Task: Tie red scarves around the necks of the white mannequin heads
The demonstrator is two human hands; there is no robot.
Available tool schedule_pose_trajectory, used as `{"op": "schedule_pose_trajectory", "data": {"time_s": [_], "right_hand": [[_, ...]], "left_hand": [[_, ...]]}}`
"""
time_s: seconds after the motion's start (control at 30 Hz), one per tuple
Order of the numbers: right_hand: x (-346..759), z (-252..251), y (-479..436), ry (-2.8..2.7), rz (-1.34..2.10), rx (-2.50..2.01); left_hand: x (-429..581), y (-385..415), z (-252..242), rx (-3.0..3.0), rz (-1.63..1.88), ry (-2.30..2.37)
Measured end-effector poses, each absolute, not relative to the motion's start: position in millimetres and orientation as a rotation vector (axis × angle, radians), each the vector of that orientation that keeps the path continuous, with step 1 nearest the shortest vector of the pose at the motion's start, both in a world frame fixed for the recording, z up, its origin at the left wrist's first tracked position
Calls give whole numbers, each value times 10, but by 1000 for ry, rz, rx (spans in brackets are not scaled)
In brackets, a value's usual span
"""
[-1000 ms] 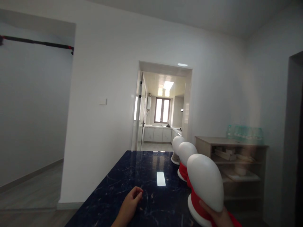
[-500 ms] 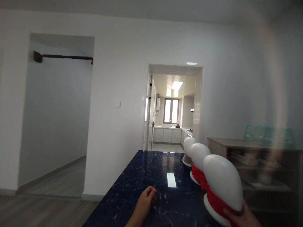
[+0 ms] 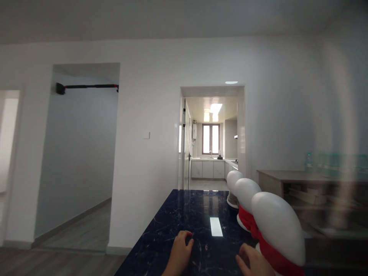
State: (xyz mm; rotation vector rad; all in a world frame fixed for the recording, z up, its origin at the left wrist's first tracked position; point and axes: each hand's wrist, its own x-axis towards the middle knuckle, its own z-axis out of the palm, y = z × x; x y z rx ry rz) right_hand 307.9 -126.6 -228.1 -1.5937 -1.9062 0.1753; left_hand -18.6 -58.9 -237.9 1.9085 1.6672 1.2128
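Note:
My left hand (image 3: pixel 180 252) rests on the dark blue marble table (image 3: pixel 175 214), fingers loosely curled, holding nothing. My right hand (image 3: pixel 253 262) lies low on the table just left of the nearest white mannequin head (image 3: pixel 280 228), fingers curved and empty. That head wears a red scarf (image 3: pixel 276 258) round its neck. Behind it stand two more white heads, the middle head (image 3: pixel 246 191) with a red scarf too, the far head (image 3: pixel 233 180) bare.
A wooden shelf unit (image 3: pixel 313 182) with green bottles on top stands at the right. Straight ahead a doorway (image 3: pixel 212 138) opens into a kitchen. A second opening with a black bar (image 3: pixel 86 86) is at the left. A blurred pale streak crosses the right side.
My right hand has let go of the nearest head's scarfed base and moved left onto the table. The view has shifted left and back a little; my left hand stays put.

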Motion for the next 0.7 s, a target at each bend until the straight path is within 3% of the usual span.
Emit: {"op": "schedule_pose_trajectory", "data": {"time_s": [0.23, 0.4, 0.7], "right_hand": [[2729, -2367, -404, -1917, -54, -1722], [2689, -2593, -249, -1922, -121, -1687], [2652, -2550, -264, -1894, -140, -1722]], "left_hand": [[-1204, -216, -2383, 2092, 826, 2425], [-1514, -50, -2599, 2068, 788, 2347], [-1481, -52, -2558, 2079, 745, 2286]]}}
